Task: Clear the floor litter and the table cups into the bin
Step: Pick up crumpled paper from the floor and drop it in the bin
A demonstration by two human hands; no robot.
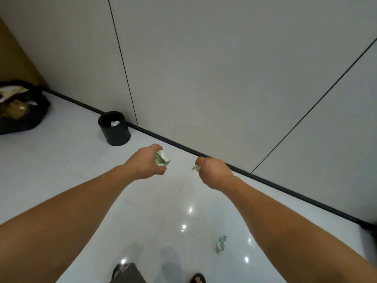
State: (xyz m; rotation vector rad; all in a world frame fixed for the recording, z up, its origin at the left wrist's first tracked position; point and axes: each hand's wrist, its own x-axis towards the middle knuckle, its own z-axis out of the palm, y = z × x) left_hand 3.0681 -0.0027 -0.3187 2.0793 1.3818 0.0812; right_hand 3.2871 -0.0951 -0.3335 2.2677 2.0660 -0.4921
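My left hand [145, 162] grips a crumpled green and white piece of litter [162, 158], held above the white floor. My right hand [214, 172] is curled round a small pale scrap [196, 167] that sticks out between its fingers. A small black round bin [114, 128] stands against the wall to the upper left of my hands, with a white paper ball inside it. A crumpled blue and white piece of litter [221, 244] lies on the floor below my right forearm.
A black bag [30, 111] stuffed with rubbish sits in the far left corner. Grey wall panels with a black skirting [265, 181] run diagonally behind my hands. My feet in sandals [197, 278] show at the bottom edge on the glossy tiles.
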